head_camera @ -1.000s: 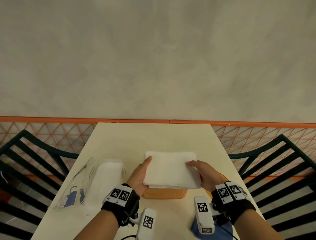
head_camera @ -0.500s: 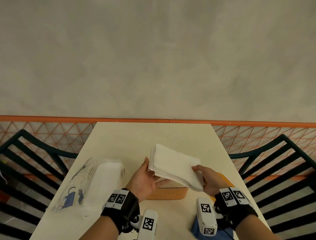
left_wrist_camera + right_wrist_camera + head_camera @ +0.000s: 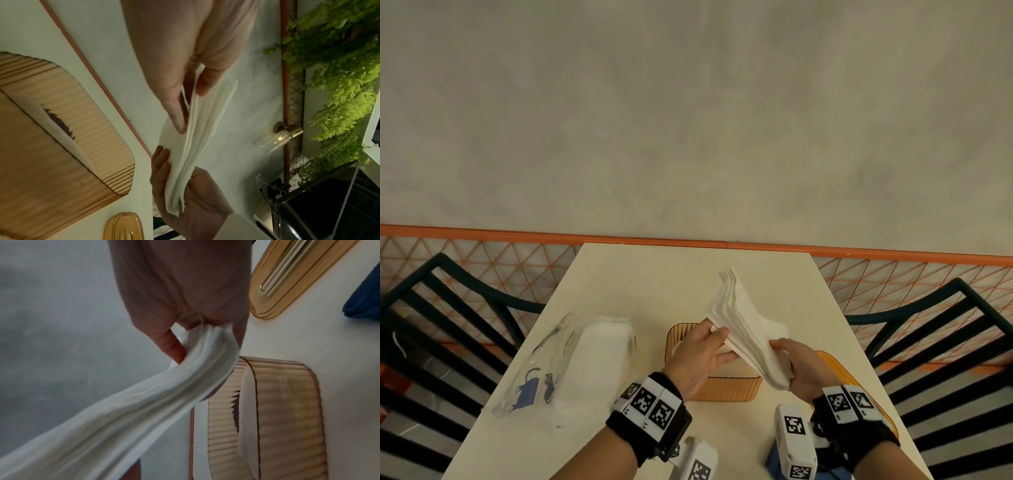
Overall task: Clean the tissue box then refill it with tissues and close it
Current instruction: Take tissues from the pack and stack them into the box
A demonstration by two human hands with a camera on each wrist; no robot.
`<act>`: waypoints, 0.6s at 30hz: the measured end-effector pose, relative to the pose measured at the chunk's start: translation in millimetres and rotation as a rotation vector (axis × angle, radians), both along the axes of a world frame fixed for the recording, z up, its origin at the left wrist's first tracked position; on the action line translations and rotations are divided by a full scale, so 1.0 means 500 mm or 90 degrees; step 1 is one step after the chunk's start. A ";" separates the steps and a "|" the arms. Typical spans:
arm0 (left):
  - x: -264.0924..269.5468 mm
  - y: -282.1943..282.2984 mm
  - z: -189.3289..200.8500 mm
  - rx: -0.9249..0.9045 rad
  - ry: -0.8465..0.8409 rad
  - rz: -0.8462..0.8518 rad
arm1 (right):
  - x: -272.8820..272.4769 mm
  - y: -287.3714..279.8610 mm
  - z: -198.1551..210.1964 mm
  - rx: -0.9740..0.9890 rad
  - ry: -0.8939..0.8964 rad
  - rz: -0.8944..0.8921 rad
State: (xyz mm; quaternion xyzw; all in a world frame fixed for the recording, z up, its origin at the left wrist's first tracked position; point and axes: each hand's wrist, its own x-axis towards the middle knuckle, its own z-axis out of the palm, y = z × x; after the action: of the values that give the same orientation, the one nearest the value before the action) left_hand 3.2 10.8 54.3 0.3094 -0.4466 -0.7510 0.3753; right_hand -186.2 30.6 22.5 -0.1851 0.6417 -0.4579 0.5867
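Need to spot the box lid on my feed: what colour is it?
Translucent amber-orange, like the tissue box. The lid shows best in the right wrist view.

Soft white paper tissues [image 3: 743,329] in a layered stack. Ribbed, translucent amber plastic box [image 3: 726,389], glossy. Smooth matt cream worktop [image 3: 654,281]. Clear crinkled plastic wrapper [image 3: 544,370] at lower left. Mottled matt plaster wall [image 3: 688,120].

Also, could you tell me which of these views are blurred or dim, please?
Head view: sharp and evenly lit, edges bent by the wide lens. Left wrist view: dim, the left hand soft close up. Right wrist view: the tissues smeared by motion, the box clearer.
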 end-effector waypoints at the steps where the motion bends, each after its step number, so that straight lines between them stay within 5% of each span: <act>1: 0.000 0.002 -0.001 0.002 0.001 -0.001 | 0.000 0.002 0.000 0.000 -0.002 -0.004; 8: -0.006 0.014 0.002 -0.007 0.014 -0.046 | 0.002 0.017 0.003 -0.023 -0.046 0.001; 18: -0.013 0.014 0.024 -0.032 -0.014 0.038 | -0.002 0.014 0.010 -0.051 -0.040 0.014</act>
State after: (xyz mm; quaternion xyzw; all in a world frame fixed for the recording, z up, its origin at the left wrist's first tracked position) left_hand -3.5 17.6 66.1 0.3212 -0.4597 -0.7247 0.4003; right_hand -186.9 37.8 27.4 -0.2010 0.6018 -0.4823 0.6040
